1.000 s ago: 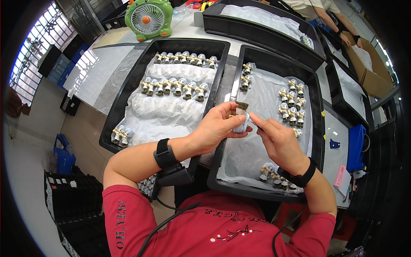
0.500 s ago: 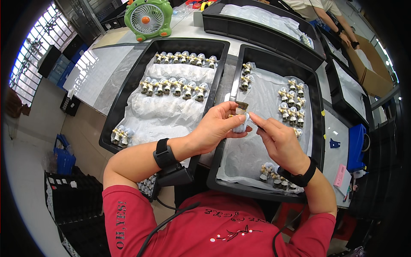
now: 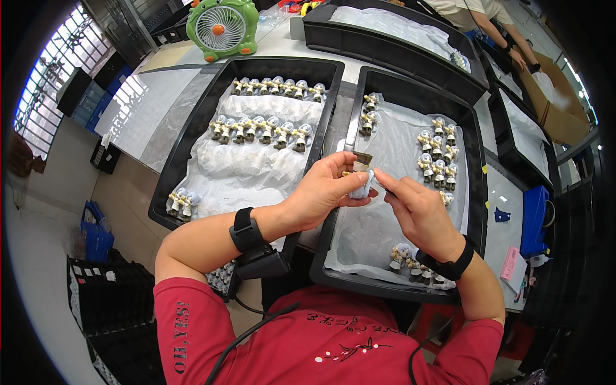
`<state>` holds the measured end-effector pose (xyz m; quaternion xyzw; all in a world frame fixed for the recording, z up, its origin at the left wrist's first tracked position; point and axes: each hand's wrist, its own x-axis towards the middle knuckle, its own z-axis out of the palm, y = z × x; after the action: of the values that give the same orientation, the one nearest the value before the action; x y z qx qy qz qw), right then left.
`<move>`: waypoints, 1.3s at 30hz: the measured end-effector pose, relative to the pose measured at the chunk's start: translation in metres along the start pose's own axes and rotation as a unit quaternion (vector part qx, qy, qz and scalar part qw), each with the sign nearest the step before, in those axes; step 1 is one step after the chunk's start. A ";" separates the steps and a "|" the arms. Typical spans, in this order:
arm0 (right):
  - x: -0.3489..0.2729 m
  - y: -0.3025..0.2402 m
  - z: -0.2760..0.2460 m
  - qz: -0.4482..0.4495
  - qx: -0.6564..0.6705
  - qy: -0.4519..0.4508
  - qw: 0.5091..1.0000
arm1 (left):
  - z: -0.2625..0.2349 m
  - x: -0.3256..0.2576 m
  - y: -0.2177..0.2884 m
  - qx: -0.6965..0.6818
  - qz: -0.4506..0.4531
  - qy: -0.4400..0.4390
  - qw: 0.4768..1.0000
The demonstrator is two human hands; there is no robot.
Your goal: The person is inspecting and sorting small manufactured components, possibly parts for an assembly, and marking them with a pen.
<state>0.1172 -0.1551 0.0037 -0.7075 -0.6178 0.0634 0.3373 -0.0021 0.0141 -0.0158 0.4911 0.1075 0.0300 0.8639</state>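
My left hand (image 3: 321,192) is closed around a small figurine (image 3: 364,159), turned upside down, with its dark brown end up and its pale blue hair down. My right hand (image 3: 420,208) is pinched with its fingertips against the figurine's right side. A thin dark sliver shows at those fingertips, too small to name. Both hands are above the right black tray (image 3: 482,192), which is lined with white sheeting and holds similar figurines (image 3: 438,168) along its right side, in its far left corner and at its near edge.
The left black tray (image 3: 168,186) holds rows of figurines (image 3: 260,128) on white sheeting. A green fan (image 3: 221,30) stands behind it. Another black tray (image 3: 391,58) lies at the back. At the far right a person's hands reach toward a cardboard box (image 3: 564,115). A blue case (image 3: 534,221) sits right.
My hands and the figurine stay in nearly the same place. At the far right, the other person's hands and the white material in the cardboard box have shifted slightly.
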 end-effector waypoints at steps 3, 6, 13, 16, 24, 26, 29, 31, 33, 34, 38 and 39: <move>0.000 0.000 0.000 -0.002 0.005 -0.002 1.000 | 0.001 -0.001 0.001 0.002 0.001 0.002 1.000; 0.002 -0.001 0.001 -0.001 0.004 -0.001 1.000 | 0.000 -0.002 0.002 0.003 0.001 0.007 1.000; 0.002 0.001 0.001 0.011 0.059 0.004 0.998 | 0.001 0.001 0.001 0.006 -0.001 0.004 1.000; 0.001 0.011 -0.001 0.054 0.101 0.038 0.993 | 0.008 0.002 0.002 0.016 -0.013 0.021 1.000; -0.003 0.067 0.030 0.159 0.041 -0.017 0.986 | 0.010 -0.005 0.007 0.088 0.003 0.064 0.994; -0.008 0.064 0.019 0.128 -0.028 -0.020 0.991 | 0.012 -0.001 0.005 0.087 0.007 0.042 0.995; -0.014 0.038 -0.039 0.080 0.015 0.027 0.996 | 0.012 0.003 0.003 0.080 0.010 0.037 0.996; -0.020 0.027 -0.089 0.065 0.064 0.086 0.992 | 0.012 0.001 0.004 0.080 0.012 0.041 0.996; -0.028 0.034 -0.131 0.149 0.207 0.086 0.963 | 0.006 -0.003 0.006 0.083 0.011 0.045 0.995; -0.034 0.040 -0.147 0.192 0.229 0.092 0.950 | 0.004 -0.005 0.007 0.080 0.015 0.052 0.995; -0.111 0.163 -0.139 0.233 -0.088 0.177 0.952 | 0.014 0.001 0.006 0.088 0.004 0.027 0.996; -0.130 0.185 -0.128 0.302 -0.141 0.129 0.934 | 0.014 0.002 0.006 0.093 -0.004 0.025 0.995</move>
<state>0.3061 -0.3269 -0.0440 -0.9033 -0.3286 -0.0171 0.2754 0.0035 0.0059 -0.0040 0.5683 0.1333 0.0285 0.8114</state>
